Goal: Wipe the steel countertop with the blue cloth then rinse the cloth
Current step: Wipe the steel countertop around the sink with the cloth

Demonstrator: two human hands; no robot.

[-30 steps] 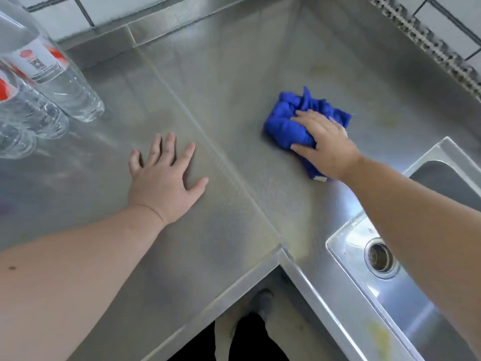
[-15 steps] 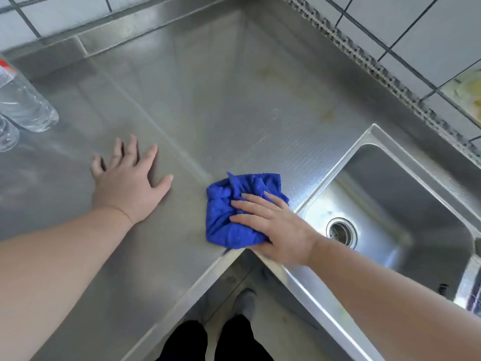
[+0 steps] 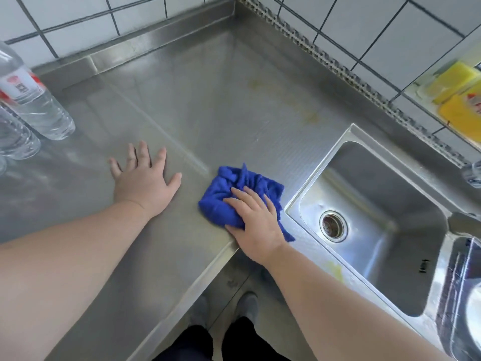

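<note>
The blue cloth (image 3: 234,196) is bunched on the steel countertop (image 3: 208,113), at its front inner corner, just left of the sink (image 3: 377,217). It is pressed down by the right hand (image 3: 253,222), whose fingers are spread flat over the cloth rather than closed around it. The left hand (image 3: 144,181) is laid palm-down and empty on the countertop, apart from the cloth. Water bottles (image 3: 33,100) are stood at the far left edge.
</note>
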